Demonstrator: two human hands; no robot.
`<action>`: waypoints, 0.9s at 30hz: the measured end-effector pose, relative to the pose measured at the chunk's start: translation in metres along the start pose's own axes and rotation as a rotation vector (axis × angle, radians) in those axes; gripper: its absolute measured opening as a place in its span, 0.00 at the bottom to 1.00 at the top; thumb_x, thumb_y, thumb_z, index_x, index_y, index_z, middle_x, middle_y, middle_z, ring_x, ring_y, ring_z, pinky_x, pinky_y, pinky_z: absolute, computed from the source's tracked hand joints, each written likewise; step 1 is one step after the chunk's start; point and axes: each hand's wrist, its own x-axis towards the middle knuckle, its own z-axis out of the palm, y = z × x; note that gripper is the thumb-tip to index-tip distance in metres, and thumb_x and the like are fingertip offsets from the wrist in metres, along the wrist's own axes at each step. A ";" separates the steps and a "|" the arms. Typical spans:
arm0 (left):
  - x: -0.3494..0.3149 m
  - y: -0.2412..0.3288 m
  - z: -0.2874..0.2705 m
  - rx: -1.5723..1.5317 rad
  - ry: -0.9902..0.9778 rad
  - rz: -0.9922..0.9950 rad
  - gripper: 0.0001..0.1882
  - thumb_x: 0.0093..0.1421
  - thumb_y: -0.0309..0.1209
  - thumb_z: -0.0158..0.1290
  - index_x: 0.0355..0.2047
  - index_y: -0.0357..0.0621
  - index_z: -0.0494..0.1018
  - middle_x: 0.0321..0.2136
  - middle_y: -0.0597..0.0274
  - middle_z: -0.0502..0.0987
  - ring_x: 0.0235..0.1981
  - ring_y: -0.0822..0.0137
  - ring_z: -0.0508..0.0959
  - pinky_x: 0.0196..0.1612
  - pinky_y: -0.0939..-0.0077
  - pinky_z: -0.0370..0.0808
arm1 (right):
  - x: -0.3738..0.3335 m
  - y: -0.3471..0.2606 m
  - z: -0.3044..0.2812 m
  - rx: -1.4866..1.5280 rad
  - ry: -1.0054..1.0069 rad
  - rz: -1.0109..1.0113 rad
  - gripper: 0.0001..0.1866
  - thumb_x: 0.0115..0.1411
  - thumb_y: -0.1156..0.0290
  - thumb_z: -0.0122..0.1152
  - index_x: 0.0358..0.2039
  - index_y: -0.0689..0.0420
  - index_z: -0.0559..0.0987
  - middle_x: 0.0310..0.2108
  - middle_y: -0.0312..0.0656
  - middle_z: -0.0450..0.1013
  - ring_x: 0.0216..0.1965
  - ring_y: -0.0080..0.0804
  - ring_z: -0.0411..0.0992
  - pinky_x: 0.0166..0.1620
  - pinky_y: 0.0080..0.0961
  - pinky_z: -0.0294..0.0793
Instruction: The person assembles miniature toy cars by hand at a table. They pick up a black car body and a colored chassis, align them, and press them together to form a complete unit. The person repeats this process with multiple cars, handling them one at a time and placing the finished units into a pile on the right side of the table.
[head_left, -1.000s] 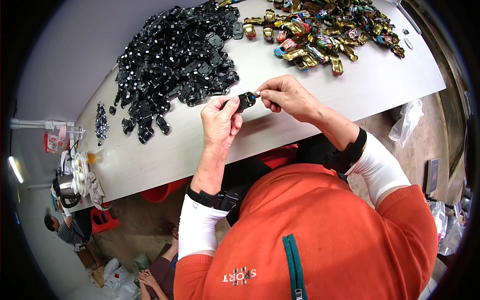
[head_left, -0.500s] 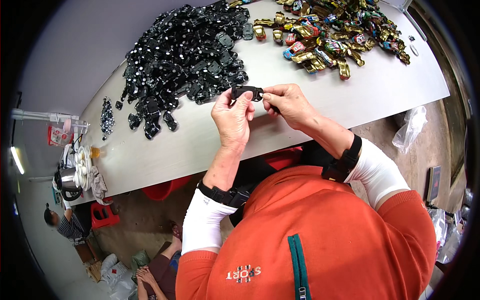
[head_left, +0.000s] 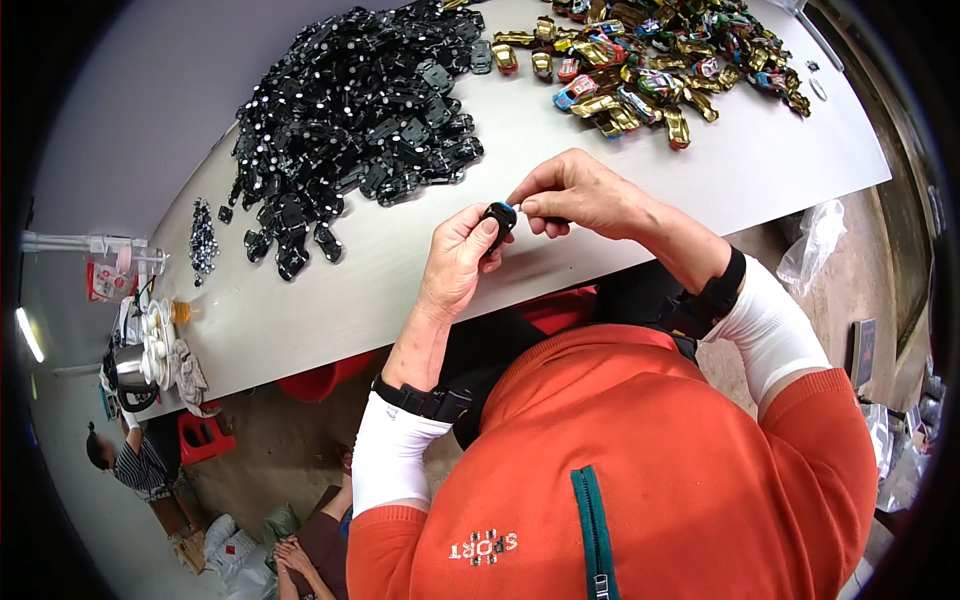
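Our left hand (head_left: 455, 258) clasps the black toy-car base (head_left: 499, 214) above the worktop (head_left: 300, 330); whether our right hand (head_left: 580, 202), just beside, pinches anything, we cannot tell. We judge the base light and stiff, best held by its sides.

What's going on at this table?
A person seated at the table holds a small black toy car part in the left hand. The right hand is close against its end; anything pinched there is too small to make out. Beyond the hands lie a large heap of black car parts and, to its right, a heap of gold and coloured toy cars.
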 end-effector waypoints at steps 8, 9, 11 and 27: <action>0.002 0.005 0.001 0.246 -0.019 0.004 0.09 0.63 0.29 0.48 0.38 0.40 0.74 0.23 0.73 0.71 0.22 0.84 0.64 0.25 0.90 0.62 | -0.001 0.007 0.001 0.028 -0.044 0.017 0.06 0.57 0.75 0.54 0.28 0.63 0.77 0.19 0.36 0.73 0.19 0.18 0.68 0.23 0.15 0.69; 0.002 0.006 0.003 0.266 -0.020 0.004 0.08 0.62 0.29 0.47 0.38 0.40 0.74 0.23 0.73 0.71 0.23 0.84 0.64 0.25 0.90 0.62 | -0.001 0.008 0.001 -0.024 -0.023 -0.002 0.05 0.57 0.75 0.55 0.27 0.63 0.77 0.19 0.36 0.73 0.19 0.18 0.68 0.23 0.15 0.68; 0.001 0.010 0.013 0.313 0.037 0.030 0.08 0.62 0.28 0.47 0.37 0.40 0.74 0.22 0.73 0.70 0.23 0.84 0.64 0.26 0.90 0.62 | 0.003 0.010 0.003 -0.127 0.019 -0.039 0.05 0.56 0.76 0.55 0.27 0.63 0.77 0.18 0.36 0.72 0.19 0.17 0.68 0.23 0.16 0.68; 0.012 0.013 0.016 0.097 0.074 -0.200 0.09 0.63 0.32 0.48 0.33 0.38 0.72 0.18 0.66 0.70 0.09 0.81 0.64 0.09 0.89 0.55 | 0.002 0.019 -0.004 -0.040 0.090 0.041 0.06 0.58 0.75 0.54 0.29 0.62 0.77 0.18 0.33 0.71 0.18 0.16 0.64 0.22 0.15 0.64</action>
